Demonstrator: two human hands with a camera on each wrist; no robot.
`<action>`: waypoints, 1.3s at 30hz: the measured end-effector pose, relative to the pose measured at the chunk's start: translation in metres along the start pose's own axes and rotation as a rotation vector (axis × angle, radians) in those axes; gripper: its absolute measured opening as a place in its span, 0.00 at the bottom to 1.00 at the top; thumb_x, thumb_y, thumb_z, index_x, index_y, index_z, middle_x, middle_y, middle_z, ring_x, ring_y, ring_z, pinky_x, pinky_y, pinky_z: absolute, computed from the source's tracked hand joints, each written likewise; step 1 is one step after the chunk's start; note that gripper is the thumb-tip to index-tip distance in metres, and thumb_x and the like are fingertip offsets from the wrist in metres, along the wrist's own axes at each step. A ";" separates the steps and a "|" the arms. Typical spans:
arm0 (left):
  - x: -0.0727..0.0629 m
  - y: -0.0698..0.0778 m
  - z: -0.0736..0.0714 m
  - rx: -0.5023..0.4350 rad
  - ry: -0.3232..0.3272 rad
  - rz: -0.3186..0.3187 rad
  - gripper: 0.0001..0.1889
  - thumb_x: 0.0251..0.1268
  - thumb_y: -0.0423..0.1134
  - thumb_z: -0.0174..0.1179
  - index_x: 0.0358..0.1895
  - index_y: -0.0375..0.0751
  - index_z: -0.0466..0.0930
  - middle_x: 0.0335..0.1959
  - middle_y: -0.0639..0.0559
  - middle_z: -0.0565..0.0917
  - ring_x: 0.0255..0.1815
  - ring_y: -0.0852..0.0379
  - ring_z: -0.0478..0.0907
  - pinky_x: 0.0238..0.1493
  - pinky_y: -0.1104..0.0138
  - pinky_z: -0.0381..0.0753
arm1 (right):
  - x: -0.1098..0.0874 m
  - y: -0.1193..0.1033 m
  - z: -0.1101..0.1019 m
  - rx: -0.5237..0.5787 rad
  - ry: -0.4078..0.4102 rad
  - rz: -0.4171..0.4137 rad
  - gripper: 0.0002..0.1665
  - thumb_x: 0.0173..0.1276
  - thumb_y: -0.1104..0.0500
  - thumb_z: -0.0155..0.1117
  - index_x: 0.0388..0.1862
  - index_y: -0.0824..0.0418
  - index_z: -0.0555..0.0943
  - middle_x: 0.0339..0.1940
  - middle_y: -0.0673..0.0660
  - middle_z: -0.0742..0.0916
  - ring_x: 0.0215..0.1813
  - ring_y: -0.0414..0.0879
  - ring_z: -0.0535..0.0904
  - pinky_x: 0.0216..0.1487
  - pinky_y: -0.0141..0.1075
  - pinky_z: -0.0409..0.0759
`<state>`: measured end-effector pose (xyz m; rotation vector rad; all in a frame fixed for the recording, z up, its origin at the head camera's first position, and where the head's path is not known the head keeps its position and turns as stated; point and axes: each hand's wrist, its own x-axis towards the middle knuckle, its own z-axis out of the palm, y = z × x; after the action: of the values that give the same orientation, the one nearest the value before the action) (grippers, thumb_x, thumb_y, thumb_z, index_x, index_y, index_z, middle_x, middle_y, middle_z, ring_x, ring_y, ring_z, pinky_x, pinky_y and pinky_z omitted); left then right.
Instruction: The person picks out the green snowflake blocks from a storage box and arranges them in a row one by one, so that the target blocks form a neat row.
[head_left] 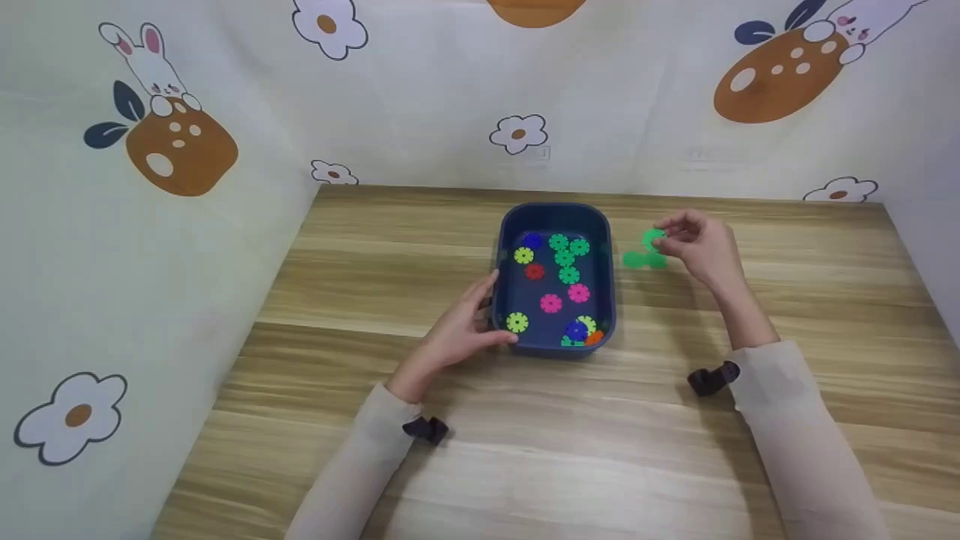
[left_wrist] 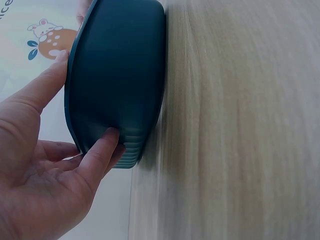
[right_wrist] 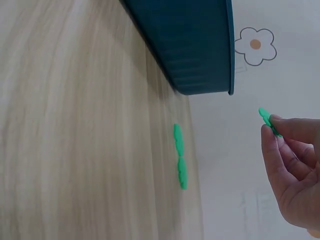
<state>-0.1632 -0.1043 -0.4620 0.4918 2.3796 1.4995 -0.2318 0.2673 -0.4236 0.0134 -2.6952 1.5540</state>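
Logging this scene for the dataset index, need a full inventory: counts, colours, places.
bin: 1, dark blue, on the table
green discs in bin: at least 5, four grouped, one partly hidden near-right
yellow discs: 3, yellow-green, two left, one near-right in bin
pink discs: 2, pink, mid-bin
blue discs: 2, blue, far-left and near-right in bin
red disc: 1, red, left in bin
orange disc: 1, orange, near-right in bin
loose green discs: 2, green, table right of bin
held green disc: 1, green, pinched in right hand
table: 1, wood-toned, beneath
wall covering: white, rabbit-fruit-flower print, surrounding
wrist devices: 2, black, at cuffs
sleeves: 2, pale
left hand: 1, around bin's near-left corner
right hand: 1, right of bin
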 end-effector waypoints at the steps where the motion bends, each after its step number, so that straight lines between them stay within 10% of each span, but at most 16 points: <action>1: 0.000 0.000 0.000 -0.004 -0.001 0.001 0.54 0.56 0.40 0.74 0.81 0.41 0.46 0.81 0.38 0.51 0.76 0.38 0.64 0.67 0.56 0.78 | 0.000 0.002 -0.001 0.000 0.002 0.005 0.19 0.65 0.63 0.71 0.53 0.69 0.81 0.36 0.40 0.84 0.37 0.25 0.80 0.40 0.17 0.81; 30: 0.000 0.000 0.000 0.040 0.008 -0.005 0.55 0.55 0.43 0.75 0.81 0.42 0.46 0.81 0.40 0.51 0.75 0.39 0.64 0.66 0.58 0.79 | 0.009 0.041 -0.014 -0.143 0.022 0.114 0.16 0.67 0.63 0.68 0.51 0.68 0.82 0.41 0.55 0.88 0.33 0.24 0.76 0.36 0.16 0.76; 39: 0.000 -0.002 0.000 0.021 0.006 -0.007 0.55 0.55 0.43 0.75 0.81 0.41 0.46 0.82 0.39 0.50 0.76 0.39 0.63 0.66 0.57 0.79 | 0.011 0.047 -0.015 -0.158 -0.014 0.150 0.15 0.68 0.63 0.67 0.51 0.69 0.82 0.34 0.45 0.85 0.34 0.28 0.75 0.34 0.18 0.75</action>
<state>-0.1634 -0.1049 -0.4637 0.4839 2.4011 1.4766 -0.2439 0.3041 -0.4564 -0.1864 -2.8819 1.3739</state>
